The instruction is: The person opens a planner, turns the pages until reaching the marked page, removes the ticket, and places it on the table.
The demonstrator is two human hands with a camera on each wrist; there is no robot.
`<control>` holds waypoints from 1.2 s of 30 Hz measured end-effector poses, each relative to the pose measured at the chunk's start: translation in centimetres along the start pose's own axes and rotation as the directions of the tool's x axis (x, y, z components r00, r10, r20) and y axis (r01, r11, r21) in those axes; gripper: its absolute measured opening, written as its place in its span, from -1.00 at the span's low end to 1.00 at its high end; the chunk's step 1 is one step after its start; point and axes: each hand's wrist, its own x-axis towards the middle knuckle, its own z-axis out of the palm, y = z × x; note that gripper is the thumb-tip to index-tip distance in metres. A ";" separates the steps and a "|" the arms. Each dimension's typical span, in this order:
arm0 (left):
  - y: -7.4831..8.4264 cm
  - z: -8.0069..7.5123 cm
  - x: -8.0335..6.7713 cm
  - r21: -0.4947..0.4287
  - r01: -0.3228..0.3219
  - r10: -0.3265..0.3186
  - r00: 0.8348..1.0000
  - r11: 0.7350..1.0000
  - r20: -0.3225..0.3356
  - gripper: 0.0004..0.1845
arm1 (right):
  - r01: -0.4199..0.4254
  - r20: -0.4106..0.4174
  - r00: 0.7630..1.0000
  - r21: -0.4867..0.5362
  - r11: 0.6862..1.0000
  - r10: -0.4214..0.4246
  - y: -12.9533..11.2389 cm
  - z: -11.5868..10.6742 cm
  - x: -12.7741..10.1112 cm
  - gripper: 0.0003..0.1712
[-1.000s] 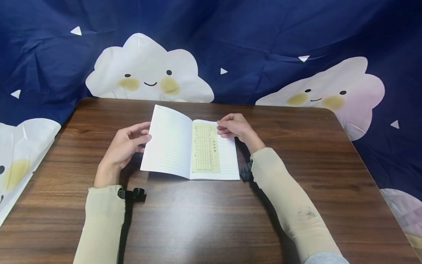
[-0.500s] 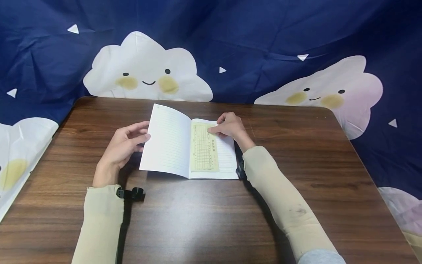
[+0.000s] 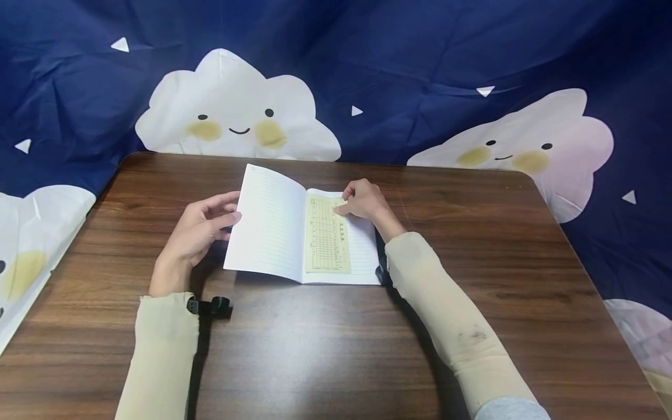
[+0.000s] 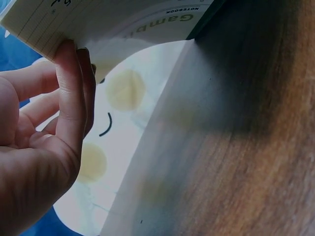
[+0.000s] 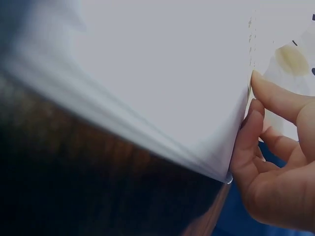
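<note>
A: Start at the fingers. What is the left hand (image 3: 196,233) doing?

B: Its fingertips (image 4: 69,51) pinch the outer edge of the notebook's (image 3: 273,230) left leaf and hold it raised off the table (image 3: 336,344). The left wrist view shows the fingers fairly straight along that edge, with printed cover lettering above, cut off by the frame.

A: And the right hand (image 3: 366,201)?

B: Its fingers (image 3: 343,208) are curled at the upper right corner of the yellow slip (image 3: 328,235), a printed grid sheet lying on the right page next to the spine. They touch it; whether they actually pinch the corner, I cannot tell from the head view.

A: Does the right wrist view help?

B: Only partly. It shows fingertips (image 5: 256,110) against a page edge, but most of that frame is blurred white paper, and the slip is hard to make out there.

A: Anything different from a second ago?

B: Yes. The right hand then sat further right, at the page's outer edge; it has moved inward onto the slip. The left hand and the notebook have kept their places.

A: Where does the notebook sit?

B: Open, towards the far middle of the brown wooden table, between both hands. Behind hangs a dark blue cloth (image 3: 420,52) printed with smiling clouds.
</note>
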 end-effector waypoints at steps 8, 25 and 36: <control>0.0 0.0 0.0 -0.005 -0.005 0.005 1.000 1.000 0.006 -0.45 | 0.044 0.061 0.997 0.103 0.994 -0.050 0.3 -0.5 0.1 -0.83; -0.1 -0.2 0.0 0.053 -0.011 0.011 1.000 0.999 -0.007 -0.46 | -0.026 0.141 0.989 0.406 0.913 -0.035 1.4 -1.3 0.2 -0.75; -0.2 -0.1 0.0 0.013 -0.010 0.010 1.000 1.000 -0.001 -0.46 | -0.053 0.173 0.984 0.559 0.827 -0.053 2.2 -2.0 0.0 -0.75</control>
